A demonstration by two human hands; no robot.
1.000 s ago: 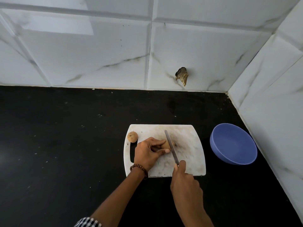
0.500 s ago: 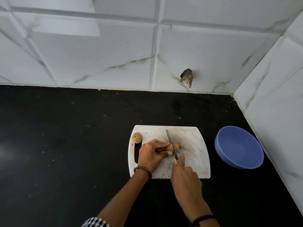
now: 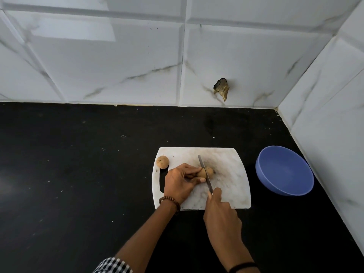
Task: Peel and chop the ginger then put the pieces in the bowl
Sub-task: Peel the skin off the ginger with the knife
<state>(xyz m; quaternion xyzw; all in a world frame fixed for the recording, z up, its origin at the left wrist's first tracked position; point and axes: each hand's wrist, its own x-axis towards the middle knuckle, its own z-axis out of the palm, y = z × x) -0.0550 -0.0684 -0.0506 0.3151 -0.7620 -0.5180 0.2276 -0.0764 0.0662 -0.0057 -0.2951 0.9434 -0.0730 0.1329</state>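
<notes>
Soft even daylight, window glare on wall tiles (image 3: 72, 32) — wide-angle bowing at edges, mild blur

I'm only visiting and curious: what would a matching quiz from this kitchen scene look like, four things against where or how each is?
Things:
1 knife
2 bowl
3 small ginger piece
4 left hand

Descriptions:
A blue, empty, right of the board
B holds the ginger on the board
C in the right hand, blade across the ginger
D at the board's far left corner

Pairs: 1-C, 2-A, 3-D, 4-B

Left hand (image 3: 180, 181) pinning ginger (image 3: 206, 172) on cutting board (image 3: 232, 186), right hand (image 3: 221, 213) pressing knife (image 3: 204, 174) across it, blue bowl (image 3: 284, 170) beside
</notes>
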